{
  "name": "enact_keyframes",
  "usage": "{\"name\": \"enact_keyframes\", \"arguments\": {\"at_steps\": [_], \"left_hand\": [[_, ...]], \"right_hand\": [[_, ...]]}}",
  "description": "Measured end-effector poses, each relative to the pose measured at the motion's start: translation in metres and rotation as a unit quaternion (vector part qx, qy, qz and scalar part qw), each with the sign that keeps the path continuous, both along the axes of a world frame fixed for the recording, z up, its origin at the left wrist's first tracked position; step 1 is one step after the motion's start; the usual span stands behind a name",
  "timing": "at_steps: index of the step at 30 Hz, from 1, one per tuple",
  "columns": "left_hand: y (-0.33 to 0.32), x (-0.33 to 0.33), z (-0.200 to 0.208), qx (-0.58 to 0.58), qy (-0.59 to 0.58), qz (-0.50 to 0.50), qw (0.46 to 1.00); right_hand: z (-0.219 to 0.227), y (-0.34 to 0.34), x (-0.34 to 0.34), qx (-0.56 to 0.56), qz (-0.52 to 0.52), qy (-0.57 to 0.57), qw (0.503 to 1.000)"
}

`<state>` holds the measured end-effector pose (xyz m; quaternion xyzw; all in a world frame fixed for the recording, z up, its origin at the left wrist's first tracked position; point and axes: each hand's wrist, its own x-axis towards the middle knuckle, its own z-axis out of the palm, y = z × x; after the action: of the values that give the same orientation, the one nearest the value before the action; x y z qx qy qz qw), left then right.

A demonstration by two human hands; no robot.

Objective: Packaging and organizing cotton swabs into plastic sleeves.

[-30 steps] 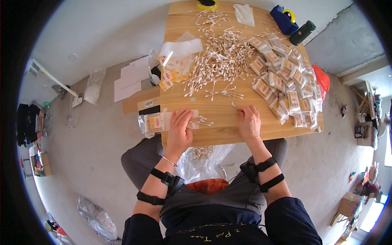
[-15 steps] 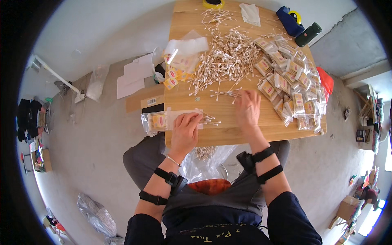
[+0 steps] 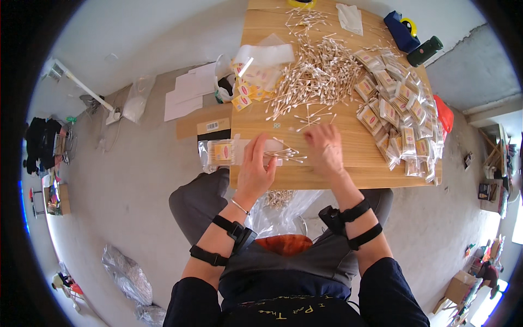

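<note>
My left hand [image 3: 256, 173] lies over a clear plastic bag [image 3: 243, 151] at the table's front edge, its fingers stretched and its thumb apart. Out of the bag's left end shows a flat row of cotton swabs with a yellow card [image 3: 221, 152]. Just right of that hand, a small loose bunch of cotton swabs [image 3: 289, 155] rests on the plastic. My right hand [image 3: 327, 151] is bent above the wood with its fingers curled together; what they hold, if anything, is hidden. Several stray cotton swabs [image 3: 315, 118] lie just beyond its fingertips.
A large heap of cotton swabs [image 3: 321, 73] covers the table's middle. Filled packets [image 3: 400, 111] are piled at right. Yellow cards [image 3: 242, 102] and clear bags [image 3: 267, 54] lie at left. A tape dispenser [image 3: 401, 31] and dark cylinder [image 3: 425, 52] stand at the far right.
My left hand's fingers have spread and lifted from the swab bunch. My right hand has come left and slightly nearer, away from the stray swabs. The whole view has shifted a little.
</note>
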<state>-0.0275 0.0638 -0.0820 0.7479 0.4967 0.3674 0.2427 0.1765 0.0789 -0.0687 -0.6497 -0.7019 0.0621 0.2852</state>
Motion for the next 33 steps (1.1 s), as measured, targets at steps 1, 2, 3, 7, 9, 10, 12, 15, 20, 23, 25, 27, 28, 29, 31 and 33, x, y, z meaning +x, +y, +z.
{"name": "enact_keyframes", "arguments": {"at_steps": [1,2,3,7,9,10,12,15,20,23,25,27,28,29,31,33], "left_hand": [[0.0,0.0,0.0,-0.008,-0.008,0.006,1.0],[0.0,0.0,-0.001,-0.007,-0.007,0.007,1.0],[0.001,0.0,0.0,-0.003,-0.017,0.001,1.0],[0.001,0.0,0.001,-0.022,-0.036,-0.012,0.999],[0.002,-0.003,0.0,-0.011,-0.033,-0.015,0.999],[0.002,-0.004,0.001,0.0,-0.03,-0.021,0.999],[0.002,-0.005,0.0,-0.001,-0.037,-0.029,0.999],[0.003,-0.008,-0.001,-0.007,-0.046,-0.035,0.998],[0.004,-0.012,-0.003,-0.014,-0.088,-0.038,0.995],[0.005,-0.011,0.0,-0.009,-0.086,-0.036,0.996],[0.006,-0.01,-0.001,-0.002,-0.087,-0.039,0.995],[0.005,-0.011,-0.002,0.0,-0.082,-0.034,0.996],[0.005,-0.011,-0.002,0.001,-0.077,-0.029,0.997],[0.005,-0.012,-0.002,0.001,-0.077,-0.027,0.997],[0.004,-0.01,-0.002,0.01,-0.082,-0.024,0.996],[0.004,-0.011,-0.001,0.009,-0.083,-0.021,0.996]], "right_hand": [[0.001,-0.002,-0.012,-0.002,0.051,0.031,0.998],[-0.001,-0.003,-0.02,-0.002,0.052,0.031,0.998],[-0.005,-0.003,-0.028,0.008,0.055,0.022,0.998],[0.0,-0.011,-0.045,0.005,0.045,0.009,0.999],[0.002,-0.018,-0.049,-0.015,0.04,-0.005,0.999],[-0.003,-0.022,-0.049,-0.015,0.069,-0.01,0.997],[-0.007,-0.034,-0.051,-0.014,0.1,-0.016,0.995],[-0.008,-0.054,-0.055,-0.065,0.104,-0.071,0.99],[0.0,-0.05,-0.059,-0.113,0.114,-0.149,0.976],[-0.003,-0.033,-0.053,-0.114,0.1,-0.155,0.976],[-0.008,-0.029,-0.05,-0.1,0.098,-0.152,0.978],[-0.01,-0.029,-0.049,-0.086,0.098,-0.148,0.98],[-0.01,-0.031,-0.048,-0.084,0.104,-0.161,0.978],[-0.009,-0.034,-0.049,-0.081,0.11,-0.175,0.975],[-0.008,-0.043,-0.049,-0.069,0.106,-0.156,0.98],[-0.004,-0.045,-0.05,-0.057,0.102,-0.136,0.984]]}}
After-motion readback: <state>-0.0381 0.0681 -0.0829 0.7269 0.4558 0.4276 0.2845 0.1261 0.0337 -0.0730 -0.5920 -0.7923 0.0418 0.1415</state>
